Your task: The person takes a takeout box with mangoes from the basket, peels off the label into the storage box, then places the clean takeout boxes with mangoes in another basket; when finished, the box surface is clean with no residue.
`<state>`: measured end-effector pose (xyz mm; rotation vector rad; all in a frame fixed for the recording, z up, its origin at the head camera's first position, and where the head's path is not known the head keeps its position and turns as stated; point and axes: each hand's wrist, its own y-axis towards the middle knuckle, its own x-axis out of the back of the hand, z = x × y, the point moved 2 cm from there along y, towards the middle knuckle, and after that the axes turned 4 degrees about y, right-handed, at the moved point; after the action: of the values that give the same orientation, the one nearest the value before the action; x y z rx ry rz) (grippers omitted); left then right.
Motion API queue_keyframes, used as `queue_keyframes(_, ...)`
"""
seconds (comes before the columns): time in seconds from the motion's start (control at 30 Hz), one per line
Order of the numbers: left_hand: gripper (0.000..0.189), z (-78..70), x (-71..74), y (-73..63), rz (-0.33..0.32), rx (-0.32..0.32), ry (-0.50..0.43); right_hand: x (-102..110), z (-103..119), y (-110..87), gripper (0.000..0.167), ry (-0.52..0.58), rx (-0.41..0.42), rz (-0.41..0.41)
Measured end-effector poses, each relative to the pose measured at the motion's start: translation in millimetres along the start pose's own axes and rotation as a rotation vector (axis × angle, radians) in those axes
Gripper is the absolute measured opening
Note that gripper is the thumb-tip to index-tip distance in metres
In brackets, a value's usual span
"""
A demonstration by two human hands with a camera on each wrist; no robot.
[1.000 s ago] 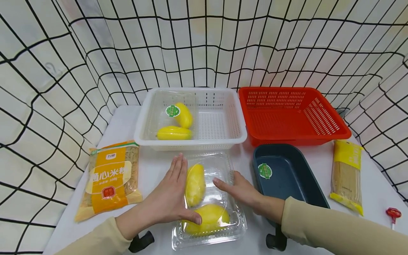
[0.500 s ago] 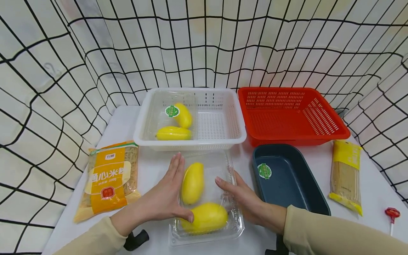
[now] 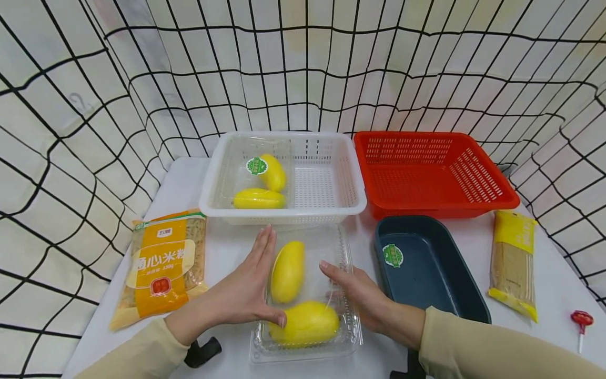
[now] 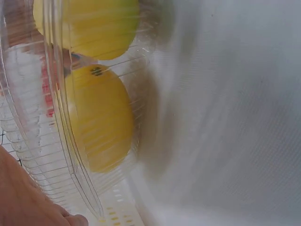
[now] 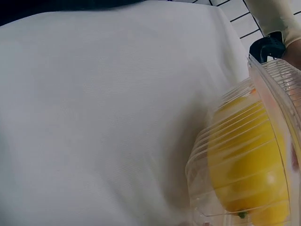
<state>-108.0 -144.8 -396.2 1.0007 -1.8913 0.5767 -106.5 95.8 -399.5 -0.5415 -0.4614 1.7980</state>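
While the left hand (image 3: 241, 287) laid straight fingers along its nine-o'clock side, the clear box (image 3: 316, 242), two yellow fruits (image 3: 305, 323) inside, was at the white basket (image 3: 284, 213)'s six o'clock; the right hand (image 3: 366, 295), apart from the left, gripped the three-o'clock edge, thumb over the lid.

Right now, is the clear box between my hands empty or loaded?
Loaded: two yellow fruits lie inside the clear box, showing through its plastic.
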Motion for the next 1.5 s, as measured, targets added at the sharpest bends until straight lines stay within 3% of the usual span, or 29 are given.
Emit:
queue_keyframes(0.17, 0.142, -5.3, 10.1, 5.4, -0.048, 0.001, 0.070, 1, 3, -4.3, 0.079, -0.004, 0.010, -0.026)
queue_keyframes(0.3, 0.130, -6.9, 33.1, 15.7, -0.121, 0.003, 0.109, 3, 4, -7.6, 0.078, -0.004, 0.011, -0.047)
queue_keyframes(0.4, 0.123, 5.2, 54.8, 29.3, -0.170, 0.032, 0.158, 6, 4, -10.0, 0.079, -0.003, 0.006, -0.065)
queue_keyframes(0.53, 0.119, 40.3, 80.3, 48.3, -0.214, 0.143, 0.259, 9, 2, -11.9, 0.079, 0.000, 0.001, -0.083)
queue_keyframes(0.6, 0.118, 59.2, 89.0, 54.6, -0.195, 0.224, 0.297, 10, 1, -12.1, 0.078, 0.000, 0.000, -0.086)
queue_keyframes(0.7, 0.119, 82.2, 94.9, 60.6, -0.118, 0.329, 0.327, 11, -1, -11.9, 0.080, -0.010, 0.003, -0.090)
queue_keyframes(0.83, 0.124, 100.5, 95.0, 64.8, -0.002, 0.394, 0.335, 10, -1, -11.9, 0.083, -0.028, 0.006, -0.096)
queue_keyframes(1.03, 0.132, 108.6, 99.3, 60.9, 0.078, 0.424, 0.330, 3, 4, -13.0, 0.078, -0.036, 0.039, -0.054)
queue_keyframes(1.23, 0.134, 110.2, 102.0, 57.7, 0.076, 0.423, 0.327, 3, 15, -24.4, 0.071, -0.062, 0.047, -0.041)
queue_keyframes(1.5, 0.135, 113.7, 107.4, 53.3, 0.072, 0.425, 0.371, 13, 55, -47.3, 0.084, -0.123, 0.093, -0.005)
